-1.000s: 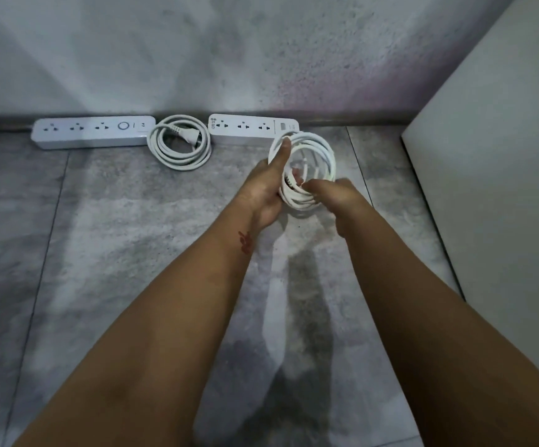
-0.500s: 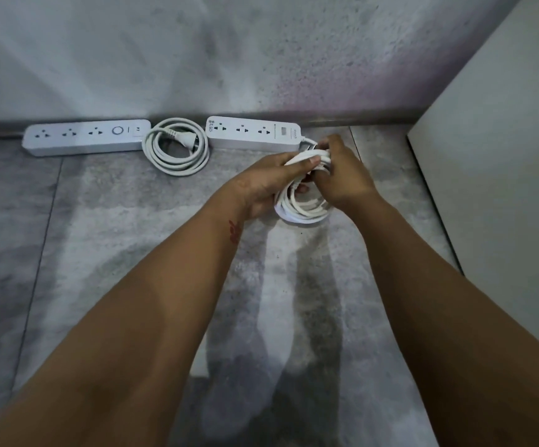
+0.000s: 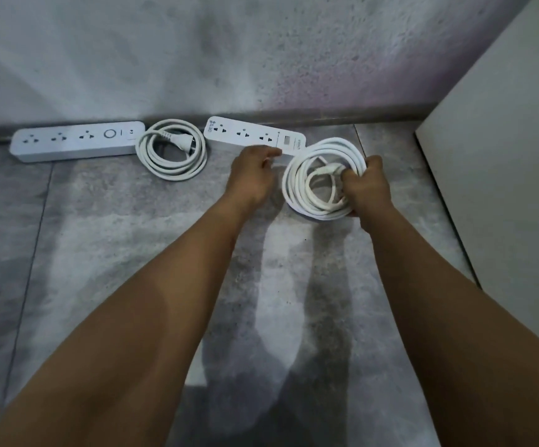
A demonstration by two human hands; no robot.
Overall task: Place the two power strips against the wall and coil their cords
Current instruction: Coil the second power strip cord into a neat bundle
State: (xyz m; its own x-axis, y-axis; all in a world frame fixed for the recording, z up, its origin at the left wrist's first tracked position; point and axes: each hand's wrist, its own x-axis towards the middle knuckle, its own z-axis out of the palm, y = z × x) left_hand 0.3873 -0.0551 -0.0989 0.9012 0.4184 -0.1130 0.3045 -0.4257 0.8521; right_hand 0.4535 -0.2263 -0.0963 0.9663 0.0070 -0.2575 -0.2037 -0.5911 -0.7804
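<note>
Two white power strips lie along the foot of the wall. The left strip [image 3: 74,141] sits flat with its coiled cord [image 3: 171,154] and plug on the floor beside it. The right strip [image 3: 245,133] lies slightly angled, its near edge touched by my left hand [image 3: 250,175], fingers loosely bent. My right hand [image 3: 366,188] grips the right side of the second coiled cord [image 3: 303,185], a bundle of several white loops just right of that strip, its plug inside the coil.
Grey stone floor tiles [image 3: 132,269] spread in front of the mottled grey wall [image 3: 261,53]. A pale cabinet side [image 3: 503,156] stands at the right, close to the held coil.
My left hand let go of the coil and moved left to the right strip's edge. My right hand now holds the coil alone, lower and further right.
</note>
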